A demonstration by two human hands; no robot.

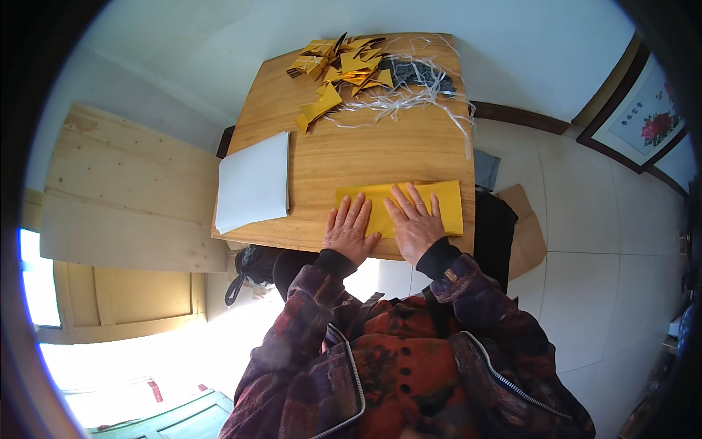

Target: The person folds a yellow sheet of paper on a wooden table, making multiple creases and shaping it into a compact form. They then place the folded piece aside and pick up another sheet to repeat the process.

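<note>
A long strip of folded gold paper (450,208) lies across the near right part of the wooden table (314,172). My left hand (351,228) rests flat over its left end, fingers stretched out and pointing away from me. Nearer its middle, my right hand (415,223) presses down on it with the fingers spread. Neither hand grips anything. Parts of the paper's near edge are hidden under my palms. To the left of my hands sits a stack of white-faced sheets (254,181).
Folded gold paper pieces (355,66) are heaped at the table's far side, with one loose piece (319,107) closer. Beside them lie tangled clear plastic strips (409,99) over something dark grey (420,74). A wooden board (131,190) leans at the left; brown cardboard (528,230) is on the floor.
</note>
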